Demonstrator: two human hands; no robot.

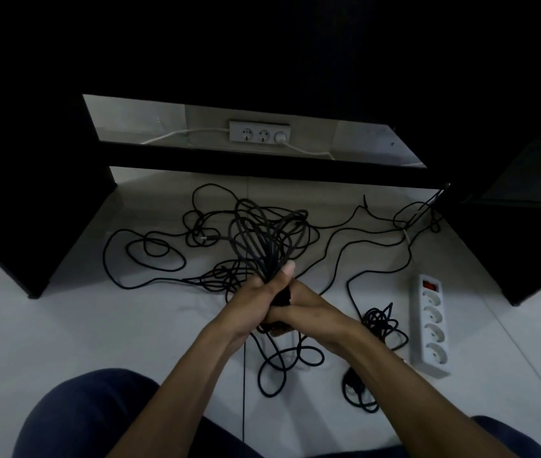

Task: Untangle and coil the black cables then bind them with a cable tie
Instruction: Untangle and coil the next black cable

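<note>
While both hands (282, 302) grip it, thin black cable (269, 236) fans into loops.

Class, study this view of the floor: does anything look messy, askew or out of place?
Yes. Black cables sprawl across the floor in loose, overlapping loops. Only one bundle of loops is gathered, gripped by the left hand and right hand. The white power strip lies askew on the floor with nothing plugged in.
</note>
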